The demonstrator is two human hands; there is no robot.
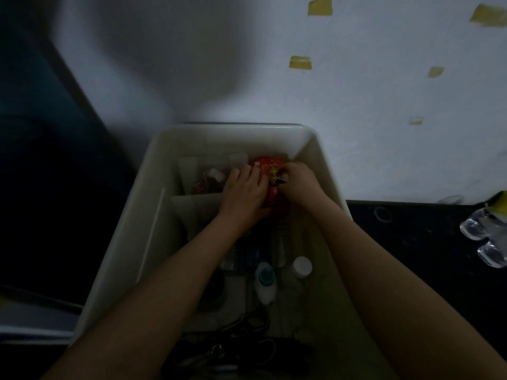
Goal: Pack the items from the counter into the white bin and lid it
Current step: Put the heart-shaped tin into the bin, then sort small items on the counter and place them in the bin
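White bin (131,242) stands open on the table (411,242), its far end against a pale wall (356,105) dotted with yellow tape scraps (300,63). Both forearms reach down into it from the near edge. At the far right of the bin lies a red packet (264,167) with a printed pattern. The left hand (242,192) rests on the packet's left side with its fingers curled over it, gripping it. The right hand (299,178) meets the packet from the right, its fingers bent and pinching the packet's upper edge near the yellow print.

White divider panels (197,204) split the far left of the bin into compartments, and a dim packet (208,179) with red and white markings sits in the one beside the left hand. Nearer the camera, between the two forearms, a white bottle with a teal cap (264,283) lies just beside a clear jar with a white lid (301,267). Dark cables (247,325) and other dim items fill the near end, too dark to identify.

On the table to the right of the bin, well apart from it, sit clear glass pieces (485,237) and a yellow-green object (499,204) at the frame edge.
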